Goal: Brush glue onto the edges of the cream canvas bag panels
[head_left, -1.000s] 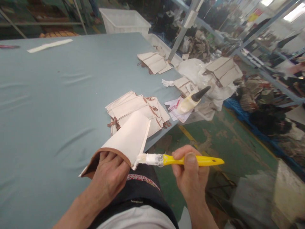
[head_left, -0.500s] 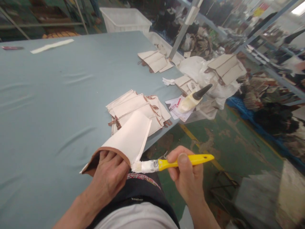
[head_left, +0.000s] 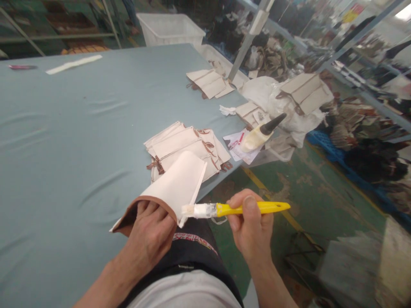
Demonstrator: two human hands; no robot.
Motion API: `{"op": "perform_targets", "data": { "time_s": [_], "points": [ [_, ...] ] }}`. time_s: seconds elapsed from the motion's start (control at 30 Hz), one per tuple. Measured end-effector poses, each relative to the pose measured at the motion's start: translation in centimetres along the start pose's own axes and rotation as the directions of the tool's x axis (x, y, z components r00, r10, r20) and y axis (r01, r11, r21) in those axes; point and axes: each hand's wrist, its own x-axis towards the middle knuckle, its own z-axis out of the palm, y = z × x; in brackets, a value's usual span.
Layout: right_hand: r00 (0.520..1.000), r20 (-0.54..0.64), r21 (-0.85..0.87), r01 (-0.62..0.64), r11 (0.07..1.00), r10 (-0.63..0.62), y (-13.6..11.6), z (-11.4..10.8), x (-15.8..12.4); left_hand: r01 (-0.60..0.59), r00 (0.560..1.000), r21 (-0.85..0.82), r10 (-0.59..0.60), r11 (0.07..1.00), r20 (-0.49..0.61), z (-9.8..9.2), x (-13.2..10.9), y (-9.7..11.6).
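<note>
One broad blue-grey tabletop (head_left: 64, 145) stretches left; the left hand (head_left: 150, 235) has fingers inside a cream, brown-rimmed pouch (head_left: 176, 179), their spread hidden. Stacked cream, brown-tied pieces (head_left: 178, 143) crowd the edge behind. Above green floor (head_left: 308, 184), the right hand (head_left: 253, 231) is closed round a yellow-handled paintbrush (head_left: 223, 209), bristles at the pouch. Beyond: a pale, black-tipped bottle (head_left: 255, 140).

Brush higher on the pouch edge

Half a second ago: bristles (head_left: 188, 210) down at the near corner of the pouch (head_left: 178, 179), by its mouth. Now: bristles farther up that side edge, brush (head_left: 223, 209) and right hand (head_left: 252, 229) raised together. Handle (head_left: 272, 207) tilt: far end dipped slightly a second ago, then rose clearly, now rises only a little. Thin pale strand (head_left: 219, 222): above brush half a second ago, now below. View shifted slightly: slim reddish object (head_left: 23, 67), cut off a second ago, now whole.
</note>
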Motion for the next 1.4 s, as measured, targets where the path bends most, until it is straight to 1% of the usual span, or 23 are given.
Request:
{"op": "perform_targets", "data": {
  "time_s": [0.13,0.3,0.43,0.5,0.6,0.73,0.83,1.0,1.1,1.17,1.23,1.3,1.37,1.4],
  "points": [
    [0.998,0.047,0.040,-0.054,0.998,0.052,0.6,0.4,0.0,0.013,1.000,-0.005,-0.013,1.000,-0.004,-0.1,-0.3,-0.1],
    [0.997,0.011,0.109,-0.078,0.991,0.077,1.3,0.6,-0.2,0.033,0.999,-0.015,-0.033,0.999,-0.014,-0.1,-0.6,-0.4],
    [0.990,0.061,0.156,-0.133,0.979,0.125,1.6,1.0,-0.5,0.033,0.998,-0.015,-0.034,0.999,-0.056,0.1,-0.7,-0.6],
    [0.990,0.052,0.159,-0.137,0.978,0.130,1.6,1.0,-0.5,0.048,0.996,-0.025,-0.050,0.999,-0.069,0.2,-0.8,-0.6],
    [0.993,0.008,0.146,-0.119,0.982,0.119,1.6,1.1,-0.2,0.056,0.997,-0.030,-0.057,0.998,-0.051,0.1,-0.8,-0.8],
    [0.985,0.054,0.157,-0.173,0.972,0.167,2.0,1.6,-0.5,0.043,0.998,-0.036,-0.044,0.998,-0.035,-0.1,-1.1,-1.3],
    [0.977,0.056,0.164,-0.212,0.963,0.206,2.2,2.1,-1.2,0.034,0.999,-0.050,-0.035,0.998,-0.030,0.0,-1.4,-1.7],
    [0.966,0.075,0.136,-0.255,0.957,0.247,2.4,3.0,-1.2,0.063,0.996,-0.105,-0.069,0.992,-0.050,0.0,-1.7,-2.3],
    [0.968,0.033,0.124,-0.251,0.960,0.248,2.4,3.2,-0.3,0.095,0.991,-0.173,-0.109,0.980,-0.074,-0.1,-1.6,-2.7],
    [0.968,0.023,0.142,-0.251,0.958,0.250,2.2,2.9,0.8,0.150,0.984,-0.264,-0.169,0.953,-0.053,-0.4,-1.4,-2.7],
    [0.970,0.018,0.159,-0.240,0.958,0.241,1.7,2.7,1.9,0.255,0.962,-0.362,-0.274,0.897,0.001,-0.8,-0.8,-2.7],
    [0.979,-0.010,0.163,-0.198,0.967,0.202,1.1,2.6,3.1,0.377,0.915,-0.426,-0.402,0.822,0.034,-1.5,0.0,-2.5],
    [0.990,-0.028,0.169,-0.134,0.976,0.141,0.5,2.8,4.1,0.489,0.841,-0.479,-0.540,0.729,0.037,-2.3,0.9,-2.1],
    [0.994,-0.029,0.178,-0.098,0.979,0.104,0.2,3.0,4.6,0.539,0.794,-0.512,-0.606,0.669,0.044,-2.8,1.2,-1.9]
  ]
}}
